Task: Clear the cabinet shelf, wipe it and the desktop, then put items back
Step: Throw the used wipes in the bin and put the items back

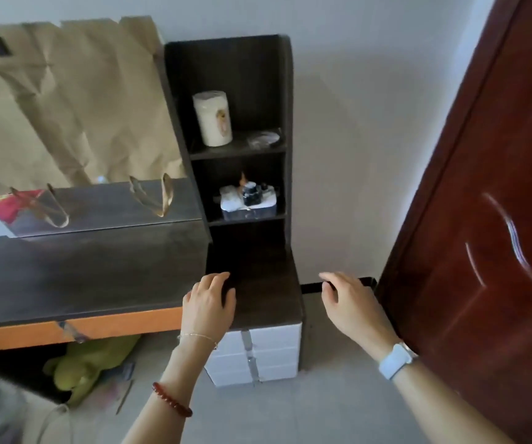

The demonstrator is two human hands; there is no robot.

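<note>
A dark wooden cabinet (285,100) with open shelves stands on the right end of the dark desktop (82,277). On the upper shelf are a cream cylinder container (213,118) and a clear plastic lid (264,138). The middle shelf holds a white box (248,206) with a small dark bottle (252,193) on top. The lowest bay is bare. My left hand (210,302) hovers over the desktop's front right part, fingers apart, holding nothing. My right hand (348,302) hangs in the air right of the desk, also holding nothing.
A mirror (104,206) leans at the back of the desk with brown paper (66,100) behind it. White drawers (271,354) sit under the desk's right end. A green soft toy (88,363) lies on the floor below. A reddish-brown door (489,219) stands at the right.
</note>
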